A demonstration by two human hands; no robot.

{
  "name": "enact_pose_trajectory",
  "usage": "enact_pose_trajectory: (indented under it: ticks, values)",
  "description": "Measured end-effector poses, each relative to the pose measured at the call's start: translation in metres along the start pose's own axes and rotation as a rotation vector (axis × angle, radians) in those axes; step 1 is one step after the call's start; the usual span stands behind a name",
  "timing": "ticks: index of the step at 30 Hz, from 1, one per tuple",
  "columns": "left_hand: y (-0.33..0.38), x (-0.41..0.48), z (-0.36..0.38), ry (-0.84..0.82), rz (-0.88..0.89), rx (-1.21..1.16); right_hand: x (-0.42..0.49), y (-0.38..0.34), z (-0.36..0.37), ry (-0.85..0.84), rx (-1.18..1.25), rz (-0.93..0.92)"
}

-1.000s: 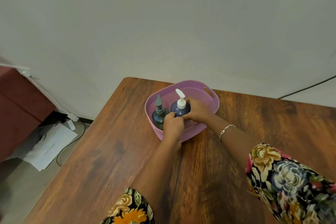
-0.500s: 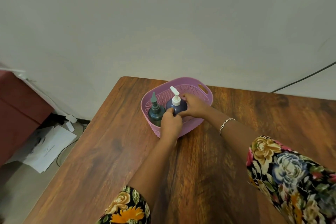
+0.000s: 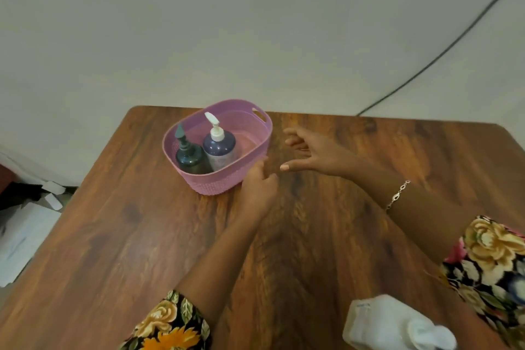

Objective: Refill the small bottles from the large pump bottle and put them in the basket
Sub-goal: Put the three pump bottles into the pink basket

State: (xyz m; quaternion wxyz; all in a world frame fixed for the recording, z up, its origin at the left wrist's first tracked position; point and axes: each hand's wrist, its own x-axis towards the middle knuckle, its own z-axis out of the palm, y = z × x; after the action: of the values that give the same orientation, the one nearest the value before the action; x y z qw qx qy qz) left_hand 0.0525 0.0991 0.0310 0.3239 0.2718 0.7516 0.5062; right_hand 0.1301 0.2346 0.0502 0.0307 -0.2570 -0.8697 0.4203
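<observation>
A green bottle (image 3: 189, 159) and a purple bottle (image 3: 220, 148) fill the left half of the pink basket (image 3: 216, 182); its right half lies open. A white bottle (image 3: 383, 324) sits near-right on the table (image 3: 113, 236).

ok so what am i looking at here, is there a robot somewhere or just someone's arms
There is no robot. These are a person's two bare arms, seen from a camera worn on their head that looks forward and down, which is why the arms come in from the bottom of the picture.

On the wooden table stands a basket with two bottles upright inside: a green bottle and a purple bottle with a white pump.

The left hand is at the basket's near corner with its fingers loosely curled. I cannot tell whether it touches the basket. The right hand hovers open just to the right of the basket. Neither hand holds anything.

A white bottle, blurred, lies at the bottom right, close to the camera.
</observation>
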Motion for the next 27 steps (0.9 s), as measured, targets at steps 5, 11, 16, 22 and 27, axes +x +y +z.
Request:
enact_pose_trajectory:
  ticks: [5,11,16,22,27]
  values:
    - [-0.005,-0.025,0.033,-0.103,-0.005,0.077,-0.065,0.026,-0.021,-0.022,0.121,0.065]
    - [-0.021,-0.052,0.071,-0.253,-0.048,0.047,-0.134,0.060,-0.031,-0.007,0.223,0.171]
    - [-0.033,-0.083,0.093,-0.412,-0.110,0.102,-0.185,0.087,-0.022,-0.008,0.266,0.252]
    - [-0.040,-0.107,0.106,-0.517,-0.174,0.127,-0.233,0.097,-0.002,-0.044,0.311,0.270]
    - [-0.049,-0.126,0.111,-0.594,-0.245,0.065,-0.269,0.092,0.019,-0.121,0.172,0.237]
